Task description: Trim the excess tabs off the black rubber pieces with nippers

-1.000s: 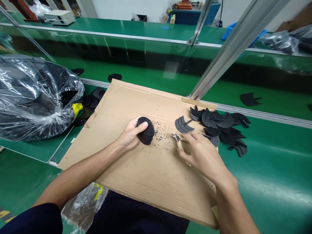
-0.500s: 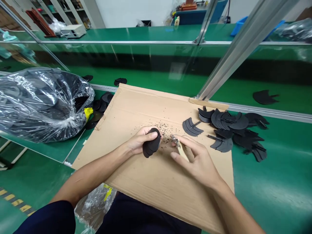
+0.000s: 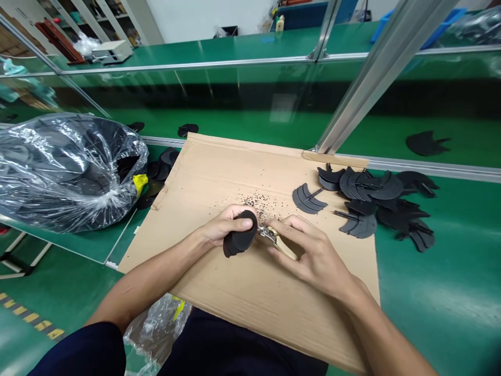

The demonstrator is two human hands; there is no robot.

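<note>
My left hand point(image 3: 224, 224) is closed on a black plastic part point(image 3: 241, 237) with a rounded top and stepped lower edge, thumb across its face. In my right hand point(image 3: 311, 250) are small cutting pliers point(image 3: 270, 233) with pale handles, their metal jaws at the right edge of the part. Whether the jaws touch it I cannot tell. Black scraps point(image 3: 260, 202) lie scattered on the cardboard sheet point(image 3: 219, 167) just beyond both hands. To the right, a fan-shaped black part point(image 3: 309, 199) with a thin stem rests on the cardboard.
A heap of similar black parts point(image 3: 370, 188) spreads over the cardboard's right edge onto the green table point(image 3: 438, 282). At left sits a clear plastic bag point(image 3: 58, 172) full of black parts, with more parts point(image 3: 158, 172) beside it. A metal post point(image 3: 368, 78) rises behind the heap.
The pliers in my right hand have moved left to the edge of the black part. My left hand has shifted slightly left and tilted the part. The camera view has shifted a little.
</note>
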